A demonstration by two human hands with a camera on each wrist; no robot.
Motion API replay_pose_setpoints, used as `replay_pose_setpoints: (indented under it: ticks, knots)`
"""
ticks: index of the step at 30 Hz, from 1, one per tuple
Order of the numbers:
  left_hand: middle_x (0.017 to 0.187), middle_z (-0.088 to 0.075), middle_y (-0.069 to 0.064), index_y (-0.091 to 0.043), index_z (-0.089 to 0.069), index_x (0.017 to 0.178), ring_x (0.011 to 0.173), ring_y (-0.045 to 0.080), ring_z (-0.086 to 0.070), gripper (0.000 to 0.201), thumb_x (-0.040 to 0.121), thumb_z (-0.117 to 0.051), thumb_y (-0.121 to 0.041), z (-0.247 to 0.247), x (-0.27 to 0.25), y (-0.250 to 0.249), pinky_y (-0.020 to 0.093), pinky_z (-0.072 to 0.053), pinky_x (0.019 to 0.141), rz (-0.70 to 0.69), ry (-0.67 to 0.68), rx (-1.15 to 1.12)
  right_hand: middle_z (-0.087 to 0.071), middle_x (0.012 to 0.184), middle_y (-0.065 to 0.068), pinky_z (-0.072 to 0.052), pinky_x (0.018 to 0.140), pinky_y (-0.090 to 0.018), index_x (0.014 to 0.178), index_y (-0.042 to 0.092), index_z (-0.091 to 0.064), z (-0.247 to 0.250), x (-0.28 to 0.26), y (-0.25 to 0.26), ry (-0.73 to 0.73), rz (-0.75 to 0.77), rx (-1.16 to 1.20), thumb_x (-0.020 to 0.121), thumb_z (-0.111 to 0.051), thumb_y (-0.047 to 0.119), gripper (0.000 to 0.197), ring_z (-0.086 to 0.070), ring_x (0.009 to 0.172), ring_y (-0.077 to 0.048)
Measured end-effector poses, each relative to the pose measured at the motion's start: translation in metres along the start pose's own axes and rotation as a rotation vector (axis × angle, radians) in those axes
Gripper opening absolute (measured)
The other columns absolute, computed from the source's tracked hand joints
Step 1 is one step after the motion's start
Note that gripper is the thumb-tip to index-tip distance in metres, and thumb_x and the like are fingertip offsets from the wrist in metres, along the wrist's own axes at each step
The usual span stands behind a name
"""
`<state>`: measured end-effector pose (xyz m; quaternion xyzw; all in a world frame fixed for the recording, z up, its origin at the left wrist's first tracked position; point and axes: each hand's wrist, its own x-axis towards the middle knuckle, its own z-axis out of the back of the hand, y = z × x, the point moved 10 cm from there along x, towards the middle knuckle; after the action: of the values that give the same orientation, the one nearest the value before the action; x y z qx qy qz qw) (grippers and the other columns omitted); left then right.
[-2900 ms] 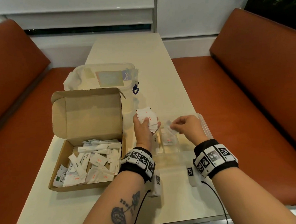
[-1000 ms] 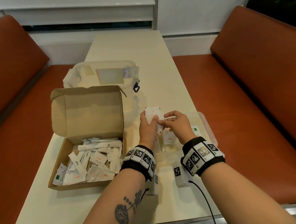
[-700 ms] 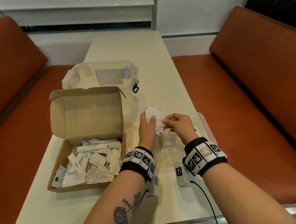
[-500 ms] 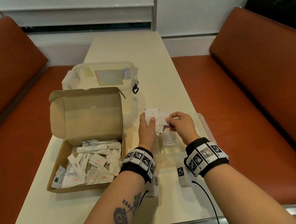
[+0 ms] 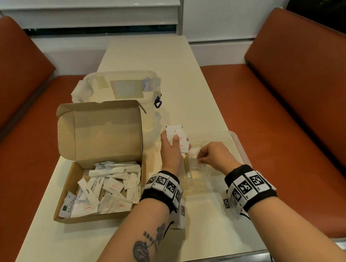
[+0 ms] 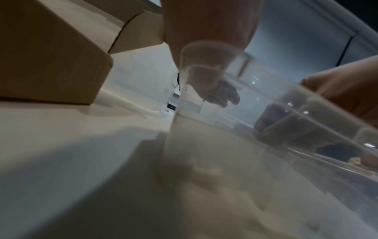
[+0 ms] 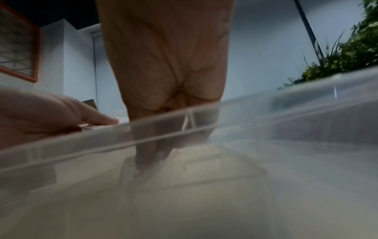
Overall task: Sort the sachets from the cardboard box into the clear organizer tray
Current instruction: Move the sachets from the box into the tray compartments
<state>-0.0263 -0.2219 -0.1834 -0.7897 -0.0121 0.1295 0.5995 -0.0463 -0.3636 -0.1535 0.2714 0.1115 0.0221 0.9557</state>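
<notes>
On the cream counter [image 5: 196,94] the open cardboard box [image 5: 98,133] sits at the person's left, its lid standing upright, with a loose heap of white sachets [image 5: 109,189] inside: sugar sticks, salt packets and one marked Stevia [image 5: 68,206] in the near left corner. Just to the right of the box, the left hand [image 5: 172,150] grips a small fan of salt sachets [image 5: 177,135], thumb pressed over their face, held above the left end of the clear organizer tray [image 5: 240,146]. The right hand [image 5: 214,156] reaches down into a tray compartment near its left side, thumb and fingertips pinching a single salt sachet [image 5: 196,162] with red print. From the right wrist view the fingers [image 7: 151,152] show through the tray's clear wall [image 7: 286,116], below its rim. Behind the box stands a clear lidded plastic container [image 5: 119,87] with a blue latch. Both wrists wear black bands with square black-and-white markers [image 5: 164,185]. Orange bench seats [image 5: 285,107] flank the counter on both sides
</notes>
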Motion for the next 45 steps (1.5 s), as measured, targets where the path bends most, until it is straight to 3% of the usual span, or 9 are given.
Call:
replay_pose_setpoints:
  ticks: [5, 11, 18, 25, 30, 36, 39, 42, 45]
  knots:
    - [0.103, -0.064, 0.007, -0.018, -0.034, 0.139, 0.090, 0.032, -0.067, 0.039, 0.101, -0.041, -0.013, -0.003, -0.003, 0.000, 0.053, -0.055, 0.084, 0.006, 0.018, 0.046, -0.072, 0.092, -0.002, -0.037, 0.072, -0.018, 0.092, 0.014, -0.076, -0.006, 0.006, 0.012, 0.012, 0.094, -0.172, 0.085, -0.066, 0.015, 0.012, -0.060, 0.082, -0.013]
    - [0.118, -0.060, 0.016, -0.020, -0.036, 0.137, 0.103, 0.037, -0.064, 0.038, 0.100, -0.042, -0.015, 0.001, -0.001, 0.003, 0.056, -0.052, 0.088, 0.002, 0.001, 0.080, -0.056, 0.083, 0.001, -0.031, 0.065, -0.020, 0.086, 0.014, -0.065, -0.002, 0.001, 0.010, -0.090, 0.135, -0.185, 0.082, -0.068, 0.013, 0.005, -0.046, 0.076, -0.012]
    - [0.121, -0.059, 0.016, -0.022, -0.035, 0.138, 0.105, 0.038, -0.062, 0.039, 0.100, -0.042, -0.016, 0.000, 0.001, 0.002, 0.055, -0.052, 0.088, -0.013, 0.004, 0.097, -0.055, 0.084, 0.002, -0.035, 0.067, -0.019, 0.083, 0.014, -0.067, -0.013, -0.005, 0.008, -0.082, 0.159, -0.232, 0.083, -0.064, 0.012, 0.003, -0.045, 0.077, -0.011]
    - [0.123, -0.058, 0.020, -0.021, -0.035, 0.138, 0.107, 0.039, -0.061, 0.039, 0.100, -0.042, -0.017, -0.002, -0.003, 0.003, 0.057, -0.051, 0.090, 0.006, 0.011, 0.093, -0.052, 0.083, 0.002, -0.047, 0.070, -0.027, 0.080, 0.014, -0.064, -0.015, 0.001, 0.005, -0.103, 0.084, -0.220, 0.084, -0.061, 0.010, 0.006, -0.048, 0.077, -0.014]
    - [0.119, -0.059, 0.020, -0.021, -0.036, 0.138, 0.101, 0.038, -0.064, 0.039, 0.100, -0.042, -0.016, -0.001, -0.003, 0.003, 0.056, -0.053, 0.086, 0.018, 0.005, 0.082, -0.049, 0.080, 0.004, -0.044, 0.066, -0.026, 0.073, 0.018, -0.057, -0.014, 0.000, 0.004, -0.108, 0.077, -0.191, 0.082, -0.063, 0.010, 0.013, -0.048, 0.076, -0.014]
    - [0.120, -0.059, 0.019, -0.020, -0.034, 0.138, 0.102, 0.038, -0.064, 0.039, 0.100, -0.042, -0.015, -0.002, -0.002, 0.002, 0.056, -0.053, 0.087, 0.012, 0.013, 0.092, -0.051, 0.083, 0.003, -0.041, 0.066, -0.023, 0.079, 0.016, -0.064, -0.014, -0.001, 0.005, -0.096, 0.075, -0.211, 0.084, -0.060, 0.012, 0.007, -0.050, 0.078, -0.014]
    - [0.117, -0.061, 0.016, -0.022, -0.035, 0.137, 0.098, 0.033, -0.066, 0.038, 0.100, -0.042, -0.016, -0.001, -0.001, 0.002, 0.053, -0.055, 0.085, 0.007, 0.013, 0.096, -0.052, 0.075, 0.005, -0.033, 0.057, -0.020, 0.071, 0.018, -0.058, 0.001, -0.002, 0.008, -0.200, 0.068, -0.066, 0.083, -0.067, 0.023, 0.015, -0.049, 0.070, -0.011]
    - [0.126, -0.057, 0.011, -0.022, -0.034, 0.139, 0.110, 0.030, -0.060, 0.041, 0.100, -0.042, -0.018, -0.001, 0.002, 0.003, 0.050, -0.050, 0.095, -0.015, 0.014, 0.160, -0.051, 0.060, 0.009, -0.031, 0.050, -0.015, 0.067, 0.015, -0.057, 0.029, -0.007, 0.012, -0.414, 0.059, 0.245, 0.082, -0.068, 0.036, 0.028, -0.043, 0.055, -0.003]
    - [0.127, -0.056, 0.008, -0.020, -0.035, 0.140, 0.112, 0.023, -0.056, 0.041, 0.100, -0.043, -0.017, 0.000, 0.003, 0.001, 0.039, -0.047, 0.099, -0.054, 0.007, 0.186, -0.055, 0.063, 0.009, -0.039, 0.053, -0.010, 0.075, 0.014, -0.061, 0.027, -0.002, 0.021, -0.370, 0.056, 0.436, 0.077, -0.075, 0.034, 0.025, -0.046, 0.057, -0.001]
